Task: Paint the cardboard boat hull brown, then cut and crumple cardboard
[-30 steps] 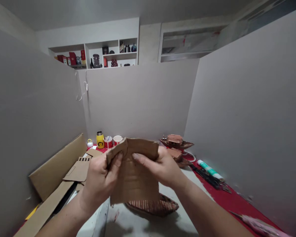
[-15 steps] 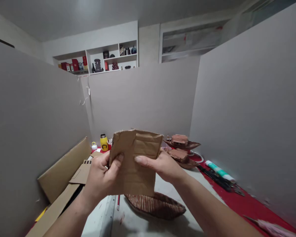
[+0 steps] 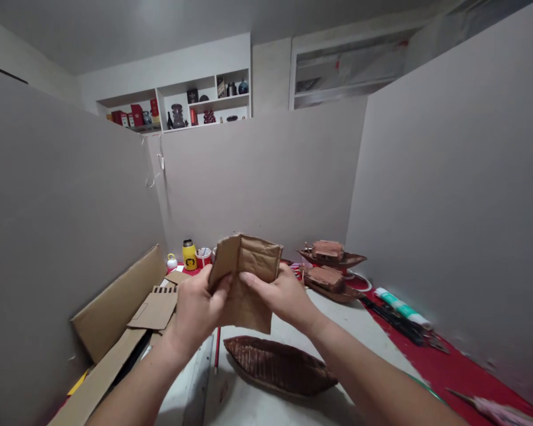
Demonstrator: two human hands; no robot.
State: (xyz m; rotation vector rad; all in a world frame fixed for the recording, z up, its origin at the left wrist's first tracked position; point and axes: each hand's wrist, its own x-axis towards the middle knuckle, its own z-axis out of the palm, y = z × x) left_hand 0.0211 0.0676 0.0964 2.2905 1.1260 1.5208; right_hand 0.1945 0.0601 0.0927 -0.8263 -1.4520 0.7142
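Note:
Between my hands, above the table, is a piece of brown cardboard [image 3: 260,257], creased down its middle so that its two sides stand at an angle. My left hand [image 3: 202,307] grips its left edge, thumb on the near face. My right hand [image 3: 288,296] holds the right side, with the thumb pressed near the crease and the other fingers hidden behind. Below them a dark brown model boat hull [image 3: 279,367] with a ribbed inside rests on the white work surface [image 3: 231,408]. A red pencil [image 3: 217,349] lies just left of the hull.
Cardboard sheets [image 3: 153,310] are piled at the left, one large panel [image 3: 115,302] leaning on the partition. A yellow bottle [image 3: 189,255] and a red-and-white cup [image 3: 203,258] stand behind. Two finished-looking model boats [image 3: 331,278] sit back right, near a green-and-white tube [image 3: 402,307].
The cardboard has been bent more sharply along its crease, its sides now angled toward each other. It has tilted and its lower edge has risen, uncovering more of the hull.

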